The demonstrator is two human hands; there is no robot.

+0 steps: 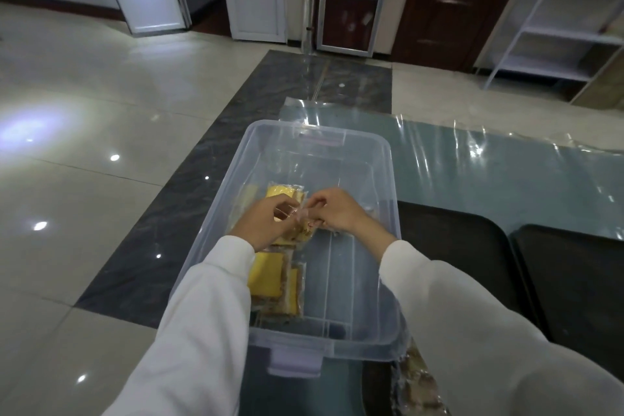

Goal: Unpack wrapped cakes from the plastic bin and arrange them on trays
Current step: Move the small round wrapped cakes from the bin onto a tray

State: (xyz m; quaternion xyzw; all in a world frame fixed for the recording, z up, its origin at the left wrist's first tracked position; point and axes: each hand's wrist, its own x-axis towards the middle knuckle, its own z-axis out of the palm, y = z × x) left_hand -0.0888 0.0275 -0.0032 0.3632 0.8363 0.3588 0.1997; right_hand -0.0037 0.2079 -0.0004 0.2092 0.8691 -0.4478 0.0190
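Both hands are down inside the clear plastic bin (385,159), which sits on the desk (472,162) with two dark trays (574,267) just to its right. The left hand (260,223) and right hand (337,213) meet over one wrapped cake (297,233), each grip closed in a pinch on the crinkly clear wrapper, fingers curled tight around the film, not the cake itself. More wrapped cakes (266,275) lie flat along the bin's left side, near the person's left sleeve, and one more (280,191) shows beyond the knuckles. The trays look bare from here (their near parts are hidden behind the right sleeve, so I can't be sure). The risk, as I judge it, lies in that thin film: pulled from two sides it could tear or slip, dropping the cake back among the others. Lifting it across the bin's right wall could also snag the wrapper on the rim, and soft cake squeezed too hard may crumble.
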